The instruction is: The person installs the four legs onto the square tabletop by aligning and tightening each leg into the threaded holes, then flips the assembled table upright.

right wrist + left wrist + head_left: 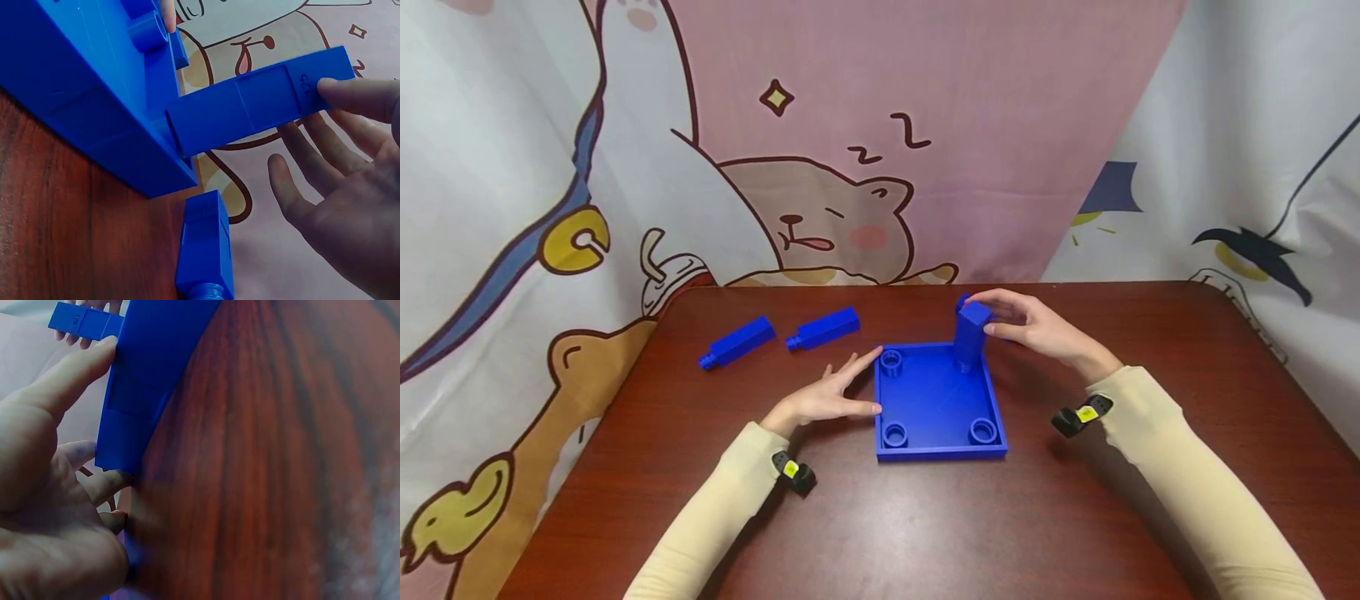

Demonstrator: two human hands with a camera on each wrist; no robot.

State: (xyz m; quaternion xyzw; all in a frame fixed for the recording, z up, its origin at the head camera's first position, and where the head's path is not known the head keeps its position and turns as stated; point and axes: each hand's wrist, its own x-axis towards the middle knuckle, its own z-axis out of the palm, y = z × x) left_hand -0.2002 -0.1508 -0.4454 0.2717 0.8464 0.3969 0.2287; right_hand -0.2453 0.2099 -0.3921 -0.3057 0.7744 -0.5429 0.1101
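Head view: my right fingers (1006, 298) pinched a blue post (972, 335) upright at the far right corner of a blue tray (936, 400); my left fingers (859, 365), spread wide, touched the tray's left edge. A poorly seated post might have tipped on release; a slanted push might have skidded the tray. Two loose posts (823, 329) lay toward the far left of the glossy wooden worktop (880, 517), before a cartoon-printed curtain (1000, 125).
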